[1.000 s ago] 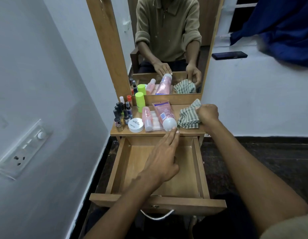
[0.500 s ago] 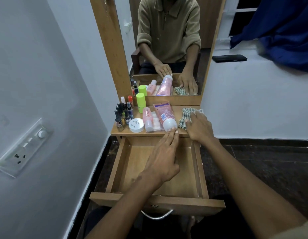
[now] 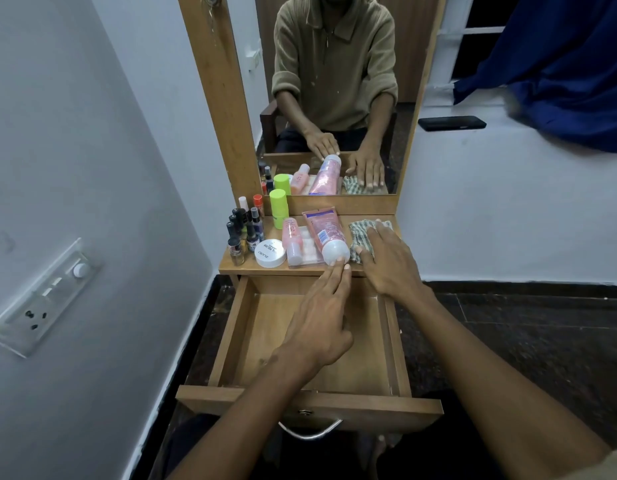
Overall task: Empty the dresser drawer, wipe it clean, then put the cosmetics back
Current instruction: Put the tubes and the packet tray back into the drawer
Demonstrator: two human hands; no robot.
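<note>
Colours, quick: drawer (image 3: 302, 344) is light brown wood w/ a silver handle (image 3: 309, 434), worktop (image 3: 293, 270) same wood. Cloth (image 3: 360, 237) is green/white checked. Big tube (image 3: 325, 237) is pink w/ a white cap & blue label patch, small bottle (image 3: 292, 239) pink too. Round tin (image 3: 269, 252) white w/ black lettering. Stick (image 3: 278, 208) is neon green. Nail polish bottles (image 3: 243, 230) mostly black-capped, one orange-red, one white. Curtain (image 3: 556, 67) deep blue, phone (image 3: 451, 123) black, walls white, floor dark speckled. Olive shirt in the mirror (image 3: 334, 64).
</note>
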